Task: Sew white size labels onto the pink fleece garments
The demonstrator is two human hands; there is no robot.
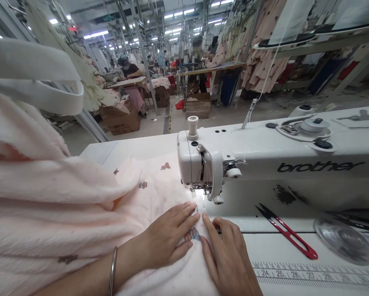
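Note:
Pale pink plush fabric point(94, 181) with small bear prints spreads over the left side and runs under the needle area of a white sewing machine point(258, 152). My left hand point(172, 234) lies flat on the fabric just in front of the lit presser foot, fingers stretched out. Close to its right, my right hand point(226, 250) rests at the fabric's edge, with thumb and index finger extended and the other fingers bent. A small printed label point(196, 209) shows partly by my left fingertips. The bear print point(193, 234) lies between the two hands.
Red thread snips point(291, 234) lie right of my hands, beside a clear round plastic object point(344, 240). A ruler scale point(314, 273) runs along the table's front. White straps point(33, 78) hang at upper left. Co-workers sit beyond, among cardboard boxes point(198, 106) and hanging garments.

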